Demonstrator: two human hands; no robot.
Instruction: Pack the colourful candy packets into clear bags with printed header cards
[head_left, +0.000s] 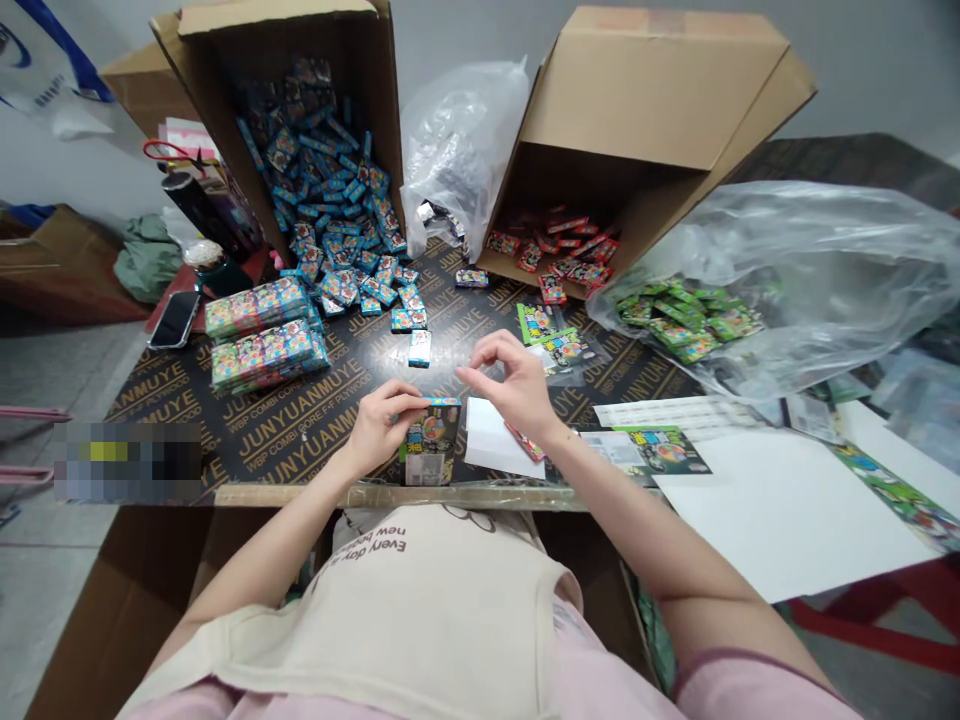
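My left hand (385,428) is at the front of the table, its fingers and thumb closed on the left edge of a dark printed packet (433,440) with a blue strip along its top. My right hand (514,385) hovers to the right of it, fingers curved and thumb apart from the index finger, with nothing visible between them. Beneath that hand lie a white paper sheet (491,445) and a red small box (527,442), partly hidden by the wrist. A single small box (420,348) with a pale face lies just beyond the packet.
A carton (214,130) spills blue small boxes (337,200); another carton (645,90) holds red ones (570,250). Green packets (690,315) lie in a clear plastic bag (825,260). Bundled packs (266,350), a phone (174,320) and a flask (199,215) stand left. White sheets (787,510) lie right.
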